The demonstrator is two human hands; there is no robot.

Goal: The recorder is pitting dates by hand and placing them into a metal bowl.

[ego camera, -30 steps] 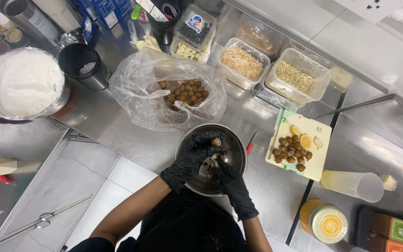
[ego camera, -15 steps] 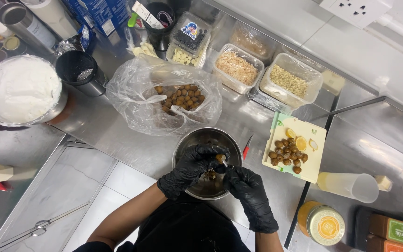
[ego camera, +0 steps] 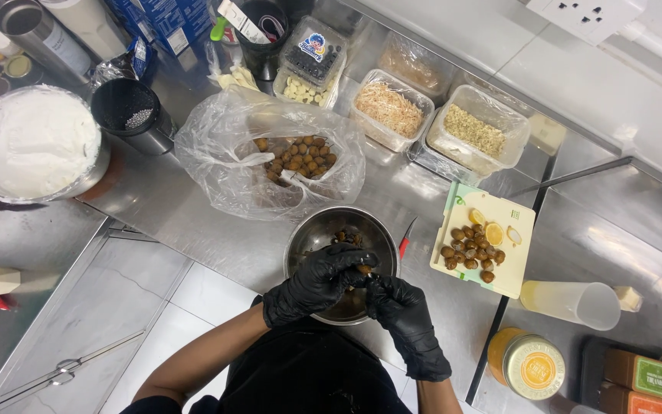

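Both my hands wear black gloves and meet over a round steel bowl [ego camera: 312, 234] at the counter's front edge. My left hand [ego camera: 317, 280] and my right hand [ego camera: 401, 314] pinch a small brown round fruit [ego camera: 363, 269] between their fingertips. A few brown pieces lie at the bowl's far side. Behind the bowl an open clear plastic bag [ego camera: 224, 176] holds many of the same brown fruits [ego camera: 296, 157]. To the right, a pale cutting board [ego camera: 511, 284] carries several brown fruits and peeled pale halves.
A red-handled knife [ego camera: 406, 238] lies between bowl and board. A large tub of white cream [ego camera: 28, 142] and a black cup [ego camera: 128, 107] stand at left. Clear containers [ego camera: 473, 130] line the back. A plastic jug [ego camera: 568, 300] and jars [ego camera: 526, 364] sit at right.
My right hand has drawn back from inside the bowl toward me, over the near rim. Both hands now work the fruit together at the bowl's front.
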